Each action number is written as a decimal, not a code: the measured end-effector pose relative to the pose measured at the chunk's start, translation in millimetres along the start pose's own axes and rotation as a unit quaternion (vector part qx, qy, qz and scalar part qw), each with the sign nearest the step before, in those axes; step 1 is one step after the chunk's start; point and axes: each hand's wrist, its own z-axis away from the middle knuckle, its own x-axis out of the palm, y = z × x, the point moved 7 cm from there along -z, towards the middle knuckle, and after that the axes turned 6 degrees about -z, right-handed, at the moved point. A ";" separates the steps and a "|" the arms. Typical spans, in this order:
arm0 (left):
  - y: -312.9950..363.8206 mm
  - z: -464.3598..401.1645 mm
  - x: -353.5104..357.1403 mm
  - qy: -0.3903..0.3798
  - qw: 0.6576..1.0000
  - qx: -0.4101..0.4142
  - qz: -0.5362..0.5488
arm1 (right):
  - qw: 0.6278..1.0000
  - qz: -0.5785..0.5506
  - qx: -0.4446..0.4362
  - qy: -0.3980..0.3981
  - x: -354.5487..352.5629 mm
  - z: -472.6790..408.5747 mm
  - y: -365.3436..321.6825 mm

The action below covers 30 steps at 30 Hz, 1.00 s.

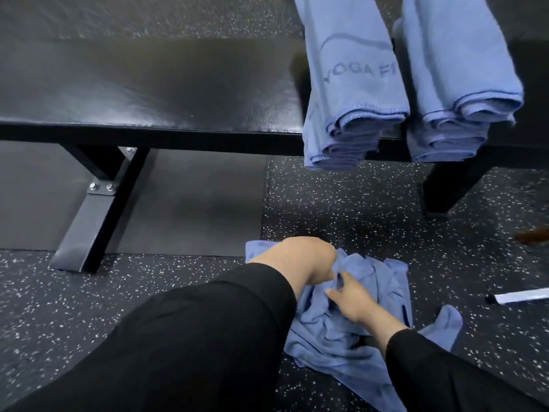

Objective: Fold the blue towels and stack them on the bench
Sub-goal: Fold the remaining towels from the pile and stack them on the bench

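Note:
A crumpled blue towel (341, 325) lies on the speckled floor in front of the black bench (154, 90). My left hand (300, 263) reaches down onto its upper left part, fingers curled into the cloth. My right hand (347, 295) pinches a fold near the towel's middle. Two stacks of folded blue towels rest on the right part of the bench: the left stack (350, 84), printed with letters, and the right stack (457, 84). Their front ends hang over the bench's edge.
The bench stands on a black metal leg (89, 209) at the left and another leg (451, 185) at the right. A smooth dark mat (193, 203) lies under it. A white strip-like object (520, 297) and a brown object (531, 236) lie on the floor at the right.

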 end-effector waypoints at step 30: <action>31.2 192.6 -89.6 0.291 0.674 -0.003 0.679 | 0.862 -0.250 -0.386 0.213 -190.4 324.3 -197.6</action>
